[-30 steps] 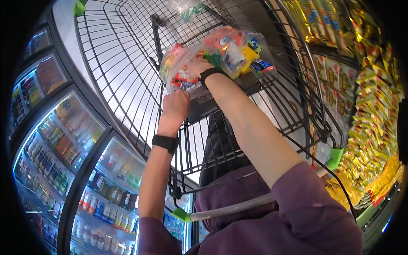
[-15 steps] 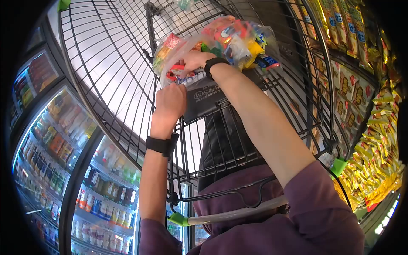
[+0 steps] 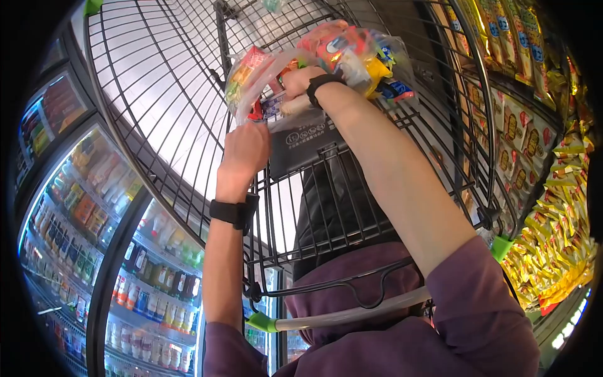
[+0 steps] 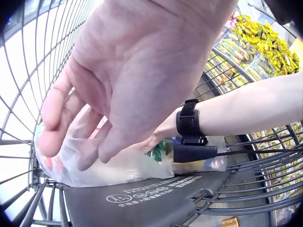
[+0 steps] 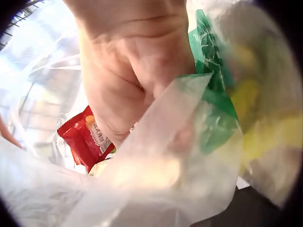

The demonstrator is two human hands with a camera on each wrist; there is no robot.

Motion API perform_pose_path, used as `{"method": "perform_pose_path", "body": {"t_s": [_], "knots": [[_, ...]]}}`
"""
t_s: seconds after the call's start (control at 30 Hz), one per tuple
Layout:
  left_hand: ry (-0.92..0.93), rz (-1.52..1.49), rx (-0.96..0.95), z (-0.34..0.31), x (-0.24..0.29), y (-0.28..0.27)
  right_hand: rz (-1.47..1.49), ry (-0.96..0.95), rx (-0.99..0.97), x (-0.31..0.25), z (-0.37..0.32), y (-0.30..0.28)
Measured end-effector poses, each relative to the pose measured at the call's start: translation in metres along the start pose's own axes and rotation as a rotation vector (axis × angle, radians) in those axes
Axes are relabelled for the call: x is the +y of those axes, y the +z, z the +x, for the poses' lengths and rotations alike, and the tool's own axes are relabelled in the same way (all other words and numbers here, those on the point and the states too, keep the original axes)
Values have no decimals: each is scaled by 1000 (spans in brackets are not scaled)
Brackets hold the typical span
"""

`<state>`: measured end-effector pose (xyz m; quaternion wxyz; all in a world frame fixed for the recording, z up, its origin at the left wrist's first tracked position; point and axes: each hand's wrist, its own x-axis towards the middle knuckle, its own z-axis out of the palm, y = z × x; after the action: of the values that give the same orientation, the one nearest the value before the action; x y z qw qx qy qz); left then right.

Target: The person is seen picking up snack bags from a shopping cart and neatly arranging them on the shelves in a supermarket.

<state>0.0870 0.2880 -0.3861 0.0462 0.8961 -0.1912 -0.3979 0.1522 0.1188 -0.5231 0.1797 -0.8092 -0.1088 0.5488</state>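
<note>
A clear plastic bag (image 3: pixel 270 69) of colourful packets lies in the shopping cart. My left hand (image 3: pixel 246 149) pinches the bag's near edge; in the left wrist view the left hand's (image 4: pixel 128 71) curled fingers and thumb meet on the film. My right hand (image 3: pixel 303 81) is inside the bag's mouth. The right wrist view shows the right hand (image 5: pixel 137 75) reaching down beside a red packet (image 5: pixel 85 139) and a green wrapper (image 5: pixel 213 109), its fingertips hidden behind film. Against it on the right sits a second full bag (image 3: pixel 352 56).
The wire cart (image 3: pixel 157 94) surrounds both hands, with a dark printed panel (image 3: pixel 301 143) below the bags. Glass-door drink fridges (image 3: pixel 157 276) stand on the left. Yellow snack packets (image 3: pixel 553 239) hang on the right. The cart handle (image 3: pixel 358 314) is near the body.
The cart and bags have come slightly closer in view. My right hand has shifted rightward within the bag, and a pale item now shows below it. The left hand keeps its hold.
</note>
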Motion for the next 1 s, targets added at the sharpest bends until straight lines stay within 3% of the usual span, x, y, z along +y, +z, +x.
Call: {"method": "perform_pose_path", "body": {"t_s": [0.13, 0.23, 0.33, 0.43, 0.73, 0.93, 1.0], "knots": [[1, -8, 16, 0, -1, 3, 137, 165, -17, -7, 6, 6], [15, -2, 10, 0, -1, 2, 180, 137, -130, -10, 8, 12], [29, -14, 15, -2, -1, 3, 230, 209, -53, -17, 4, 20], [32, -22, 10, -3, -2, 3, 73, 114, -12, -25, 10, 24], [35, -18, 31, -3, -3, 4, 187, 138, 113, -21, 15, 30], [72, 10, 49, -3, -1, 4, 69, 128, 44, -25, 32, 33], [68, 32, 46, -2, 0, 3, 61, 96, 100, -22, 31, 34]]}}
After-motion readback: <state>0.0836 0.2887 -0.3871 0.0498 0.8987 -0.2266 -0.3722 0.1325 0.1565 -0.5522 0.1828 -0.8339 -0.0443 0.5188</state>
